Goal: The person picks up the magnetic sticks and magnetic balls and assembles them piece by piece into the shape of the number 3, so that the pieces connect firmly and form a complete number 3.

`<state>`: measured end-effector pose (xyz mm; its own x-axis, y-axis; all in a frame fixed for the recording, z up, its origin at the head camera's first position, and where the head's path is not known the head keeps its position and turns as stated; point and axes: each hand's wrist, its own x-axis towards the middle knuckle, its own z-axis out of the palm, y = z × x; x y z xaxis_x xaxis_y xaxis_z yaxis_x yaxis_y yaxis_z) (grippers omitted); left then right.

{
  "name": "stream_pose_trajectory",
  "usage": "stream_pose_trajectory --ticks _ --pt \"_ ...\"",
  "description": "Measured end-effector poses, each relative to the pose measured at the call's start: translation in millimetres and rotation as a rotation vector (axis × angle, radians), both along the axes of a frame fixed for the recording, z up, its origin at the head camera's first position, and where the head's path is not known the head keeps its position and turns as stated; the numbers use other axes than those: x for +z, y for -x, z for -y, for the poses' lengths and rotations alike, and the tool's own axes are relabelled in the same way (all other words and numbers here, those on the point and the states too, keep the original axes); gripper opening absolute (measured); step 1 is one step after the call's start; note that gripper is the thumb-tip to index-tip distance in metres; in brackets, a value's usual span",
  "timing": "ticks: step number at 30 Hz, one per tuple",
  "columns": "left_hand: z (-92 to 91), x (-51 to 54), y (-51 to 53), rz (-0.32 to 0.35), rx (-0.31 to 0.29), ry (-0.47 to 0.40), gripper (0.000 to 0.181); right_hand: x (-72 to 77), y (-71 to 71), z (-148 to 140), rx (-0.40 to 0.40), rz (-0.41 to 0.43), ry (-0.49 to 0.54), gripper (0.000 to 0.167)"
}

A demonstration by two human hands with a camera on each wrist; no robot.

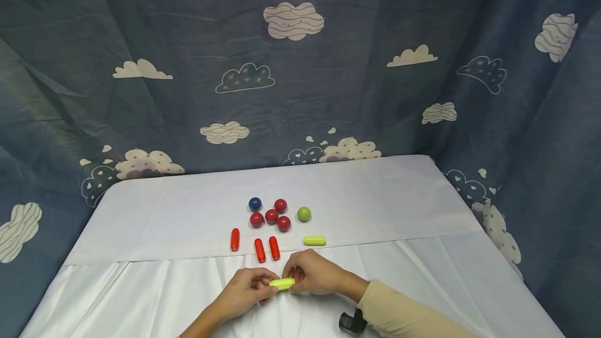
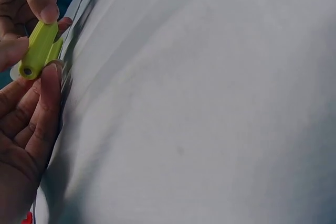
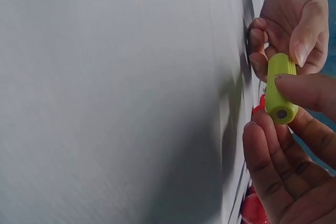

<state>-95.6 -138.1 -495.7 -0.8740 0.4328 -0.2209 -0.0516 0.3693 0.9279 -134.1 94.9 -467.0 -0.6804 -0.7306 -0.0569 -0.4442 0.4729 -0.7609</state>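
A yellow-green rod (image 1: 283, 284) lies between my two hands, above the front part of the white cloth. My left hand (image 1: 245, 290) pinches its left end, thumb on the near side. At the other end, my right hand (image 1: 319, 274) grips it between thumb and fingers. A dark round spot shows on the rod's end face (image 3: 282, 114) in the right wrist view. Beside the rod in the left wrist view is a second green piece (image 2: 54, 51), mostly hidden; whether it is held cannot be told. Something reddish under my left fingers is too small to identify.
Beyond my hands lie three red rods (image 1: 260, 250) and another yellow-green rod (image 1: 314, 240). Farther back sit several red balls (image 1: 271, 216), a blue ball (image 1: 255, 204) and a green ball (image 1: 304, 214). A dark curtain (image 1: 300, 103) with cloud prints hangs behind the table.
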Motion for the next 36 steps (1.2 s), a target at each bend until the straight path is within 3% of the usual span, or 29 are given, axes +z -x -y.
stream_pose_trajectory --ticks 10,17,36 --pt "4.6 -4.9 1.9 0.099 -0.030 -0.086 0.025 -2.8 -6.5 3.6 -0.008 0.014 0.003 0.018" --pt "4.7 -7.9 5.6 0.117 -0.049 -0.140 0.027 -2.6 -5.7 3.3 -0.011 0.000 0.009 0.019" --pt "6.2 -7.5 7.1 0.155 -0.033 -0.121 0.024 -5.7 -5.4 1.8 -0.029 0.041 0.038 0.018"
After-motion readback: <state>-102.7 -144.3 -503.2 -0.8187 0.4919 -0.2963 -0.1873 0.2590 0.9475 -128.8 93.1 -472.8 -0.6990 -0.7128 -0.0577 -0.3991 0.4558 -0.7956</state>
